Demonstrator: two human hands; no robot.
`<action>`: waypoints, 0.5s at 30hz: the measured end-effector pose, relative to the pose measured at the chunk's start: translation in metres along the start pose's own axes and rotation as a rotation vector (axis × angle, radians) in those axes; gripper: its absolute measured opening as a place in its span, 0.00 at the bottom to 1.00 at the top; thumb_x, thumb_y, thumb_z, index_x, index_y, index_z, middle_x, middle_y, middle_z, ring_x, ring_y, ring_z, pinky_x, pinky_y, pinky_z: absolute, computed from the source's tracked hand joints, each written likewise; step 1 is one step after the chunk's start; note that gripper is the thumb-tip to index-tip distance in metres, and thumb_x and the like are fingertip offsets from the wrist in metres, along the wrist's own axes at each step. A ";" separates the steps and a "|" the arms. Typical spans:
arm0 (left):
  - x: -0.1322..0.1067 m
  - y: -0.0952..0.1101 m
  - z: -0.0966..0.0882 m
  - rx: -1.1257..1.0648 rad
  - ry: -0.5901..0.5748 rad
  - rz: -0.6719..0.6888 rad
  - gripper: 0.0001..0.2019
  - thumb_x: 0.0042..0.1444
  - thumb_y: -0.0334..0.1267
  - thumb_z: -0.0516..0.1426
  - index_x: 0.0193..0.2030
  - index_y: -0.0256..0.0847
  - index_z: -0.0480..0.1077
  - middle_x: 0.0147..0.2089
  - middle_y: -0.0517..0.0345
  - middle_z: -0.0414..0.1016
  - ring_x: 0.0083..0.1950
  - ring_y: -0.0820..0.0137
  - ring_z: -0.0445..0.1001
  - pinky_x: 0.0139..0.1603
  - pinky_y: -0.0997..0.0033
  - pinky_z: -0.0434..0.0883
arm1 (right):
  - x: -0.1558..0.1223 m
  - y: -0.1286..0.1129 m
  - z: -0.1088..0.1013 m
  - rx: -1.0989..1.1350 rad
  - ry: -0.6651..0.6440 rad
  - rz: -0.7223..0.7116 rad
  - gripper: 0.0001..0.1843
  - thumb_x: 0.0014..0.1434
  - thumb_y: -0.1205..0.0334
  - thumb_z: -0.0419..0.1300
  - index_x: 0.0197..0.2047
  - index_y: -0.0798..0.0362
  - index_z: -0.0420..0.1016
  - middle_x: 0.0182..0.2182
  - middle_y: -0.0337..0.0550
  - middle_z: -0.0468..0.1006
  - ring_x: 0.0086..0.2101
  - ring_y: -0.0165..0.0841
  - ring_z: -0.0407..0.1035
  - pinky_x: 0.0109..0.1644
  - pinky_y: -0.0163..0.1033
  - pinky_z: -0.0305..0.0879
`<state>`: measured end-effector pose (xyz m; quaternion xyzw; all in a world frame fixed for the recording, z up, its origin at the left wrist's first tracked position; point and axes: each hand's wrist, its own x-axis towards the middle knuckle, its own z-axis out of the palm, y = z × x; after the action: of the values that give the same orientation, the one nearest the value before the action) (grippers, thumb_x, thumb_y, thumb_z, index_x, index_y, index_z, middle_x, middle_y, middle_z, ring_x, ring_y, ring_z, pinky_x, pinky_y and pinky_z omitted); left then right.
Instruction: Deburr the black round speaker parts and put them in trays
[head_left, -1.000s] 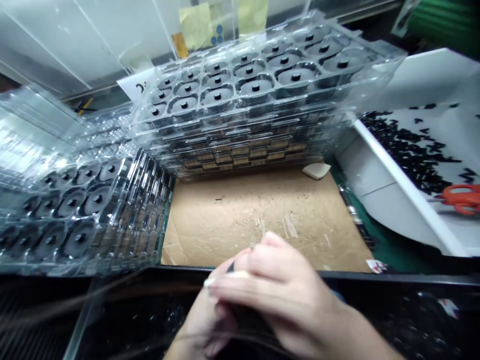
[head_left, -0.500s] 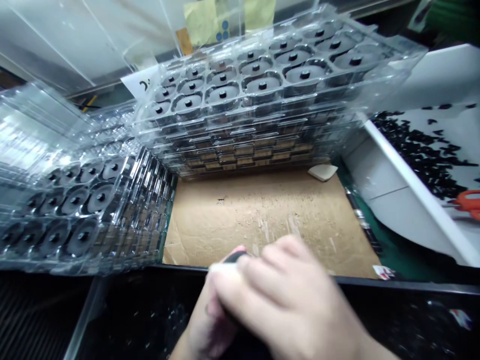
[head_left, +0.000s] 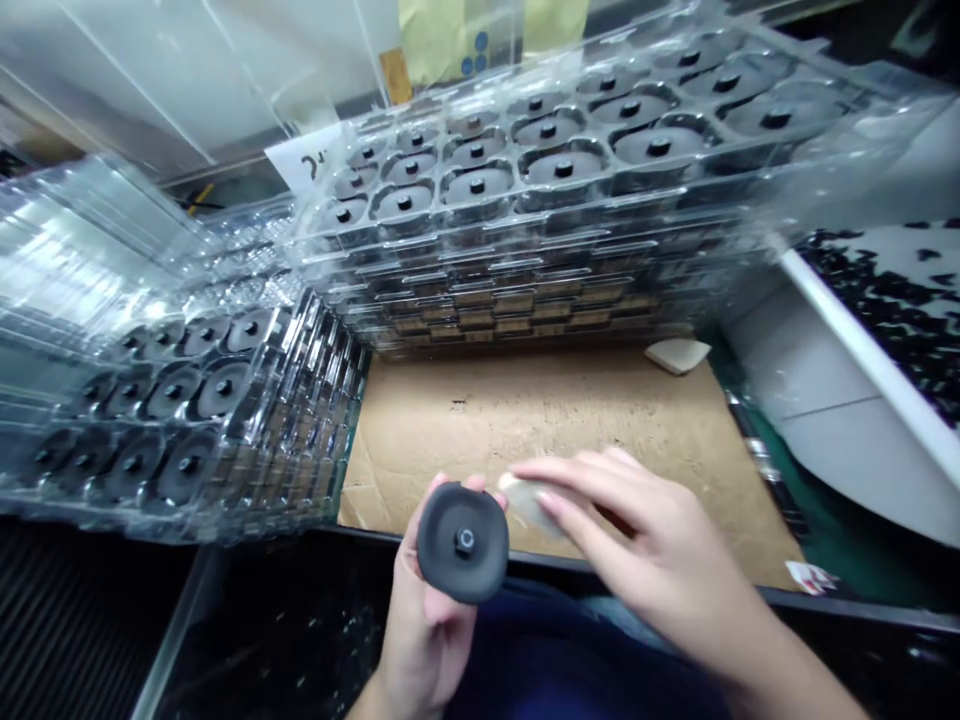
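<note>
Left hand: raised from the lower edge over the near side of the table, wrist low, palm turned upward, fingers curled behind a black rounded-square piece; grip closed about the piece, spread only as wide as its body, with fingertips showing past the upper rim. The piece sat in that hand with its dished face and central stud turned up toward the camera. Right hand: entered from the lower right, forearm slanting inward, back of the hand uppermost, index finger stretched forward and thumb set below it; grip nearly closed, a pinch on a pale pad, slightly blurred. The pad lay just beside the left fingertips; whether it touched them could not be told. Beyond the hands: one brown cardboard sheet, flat, bearing a second pale pad near its far right corner. Behind the sheet: one stack of clear trays, the top one holding black studded pieces in its pockets. At the left: another tray stack, similarly filled. At the right: one white bin containing many small black parts.
</note>
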<state>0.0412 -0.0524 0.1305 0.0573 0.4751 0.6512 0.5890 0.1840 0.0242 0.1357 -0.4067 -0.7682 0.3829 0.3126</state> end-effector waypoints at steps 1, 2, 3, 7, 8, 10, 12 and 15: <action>0.000 0.002 -0.001 -0.025 -0.015 0.030 0.28 0.30 0.43 0.70 0.44 0.53 0.75 0.47 0.62 0.79 0.51 0.60 0.75 0.53 0.67 0.69 | -0.007 0.014 0.004 0.029 -0.008 0.090 0.10 0.61 0.61 0.54 0.43 0.45 0.76 0.36 0.35 0.80 0.33 0.29 0.72 0.36 0.34 0.65; 0.001 0.003 -0.002 -0.046 -0.035 0.043 0.27 0.32 0.43 0.70 0.44 0.53 0.75 0.48 0.62 0.79 0.51 0.61 0.75 0.52 0.69 0.70 | -0.015 0.029 0.011 0.061 -0.016 0.163 0.11 0.61 0.59 0.54 0.42 0.45 0.77 0.37 0.37 0.80 0.34 0.30 0.73 0.36 0.34 0.67; 0.001 0.004 -0.003 -0.059 -0.053 0.043 0.27 0.32 0.43 0.70 0.44 0.53 0.75 0.48 0.63 0.79 0.51 0.62 0.75 0.52 0.71 0.70 | -0.024 0.043 0.018 0.080 -0.019 0.221 0.12 0.61 0.57 0.54 0.41 0.45 0.77 0.37 0.38 0.80 0.35 0.31 0.74 0.35 0.35 0.69; 0.000 0.006 -0.003 -0.081 -0.104 -0.033 0.27 0.32 0.42 0.70 0.45 0.53 0.75 0.48 0.63 0.79 0.51 0.64 0.75 0.50 0.74 0.70 | -0.045 0.071 0.039 0.045 -0.031 0.278 0.12 0.58 0.56 0.55 0.38 0.48 0.80 0.31 0.41 0.81 0.29 0.34 0.75 0.33 0.38 0.71; 0.000 0.006 -0.003 -0.079 -0.112 -0.053 0.27 0.33 0.42 0.70 0.45 0.53 0.75 0.48 0.63 0.79 0.50 0.64 0.75 0.50 0.74 0.70 | -0.045 0.067 0.037 0.042 -0.025 0.285 0.12 0.58 0.57 0.55 0.39 0.48 0.79 0.32 0.41 0.81 0.30 0.34 0.75 0.33 0.38 0.71; -0.001 0.004 -0.001 -0.066 -0.125 -0.074 0.27 0.33 0.43 0.69 0.45 0.54 0.74 0.48 0.63 0.79 0.50 0.65 0.75 0.51 0.74 0.70 | -0.039 0.046 0.026 0.041 0.047 0.272 0.13 0.60 0.58 0.54 0.44 0.47 0.77 0.38 0.43 0.80 0.35 0.34 0.75 0.31 0.35 0.71; -0.003 0.003 0.001 -0.054 -0.138 -0.082 0.26 0.34 0.43 0.69 0.45 0.54 0.74 0.49 0.64 0.79 0.50 0.65 0.75 0.51 0.74 0.69 | -0.028 0.013 0.013 0.037 0.166 0.162 0.13 0.61 0.61 0.53 0.48 0.46 0.73 0.43 0.43 0.78 0.40 0.34 0.73 0.31 0.33 0.69; -0.004 0.000 -0.002 -0.011 -0.202 -0.119 0.28 0.32 0.49 0.69 0.45 0.54 0.74 0.49 0.62 0.78 0.52 0.63 0.73 0.54 0.70 0.67 | -0.015 -0.030 0.006 0.017 0.216 -0.191 0.16 0.59 0.69 0.54 0.51 0.52 0.69 0.38 0.44 0.78 0.36 0.33 0.72 0.36 0.37 0.68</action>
<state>0.0413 -0.0566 0.1318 0.0914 0.4122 0.6086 0.6718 0.1748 -0.0018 0.1554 -0.3679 -0.7620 0.3119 0.4321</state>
